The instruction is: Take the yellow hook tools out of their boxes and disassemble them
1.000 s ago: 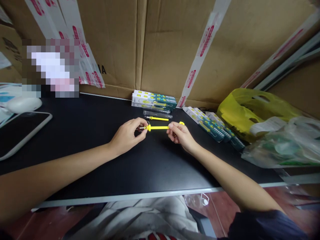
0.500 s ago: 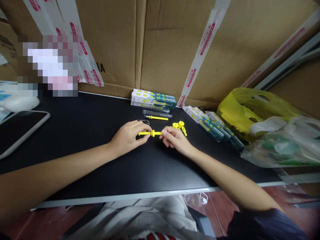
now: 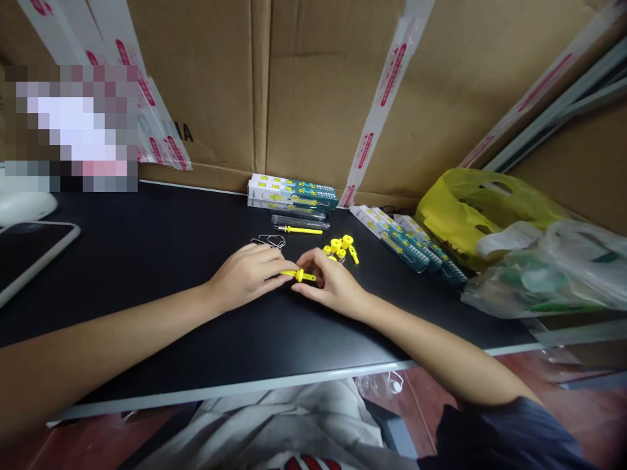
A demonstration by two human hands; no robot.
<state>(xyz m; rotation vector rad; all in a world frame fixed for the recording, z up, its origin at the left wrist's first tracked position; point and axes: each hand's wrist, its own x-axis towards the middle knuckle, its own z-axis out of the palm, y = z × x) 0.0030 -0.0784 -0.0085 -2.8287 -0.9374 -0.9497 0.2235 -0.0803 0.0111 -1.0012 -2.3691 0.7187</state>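
Note:
My left hand (image 3: 247, 274) and my right hand (image 3: 327, 287) meet at the middle of the black table (image 3: 161, 261). Both pinch a thin yellow plastic rod (image 3: 300, 275) with a small collar, lying level between the fingertips. Just beyond my right hand lie several small yellow plastic pieces (image 3: 339, 247). A bent wire clip (image 3: 269, 241) rests behind my left hand. Farther back lies another yellow rod beside a clear tube (image 3: 300, 226).
Green-and-white packets are stacked at the back (image 3: 292, 193) and fanned to the right (image 3: 404, 239). A yellow bag (image 3: 482, 212) and a clear bag (image 3: 548, 277) sit at right. A tablet (image 3: 27, 251) lies at left. Cardboard boxes (image 3: 313, 91) wall the rear.
Both hands drew closer to me with the yellow rod. The small yellow pieces that were by my right hand now lie on the table, and the wire clip shows behind my left hand.

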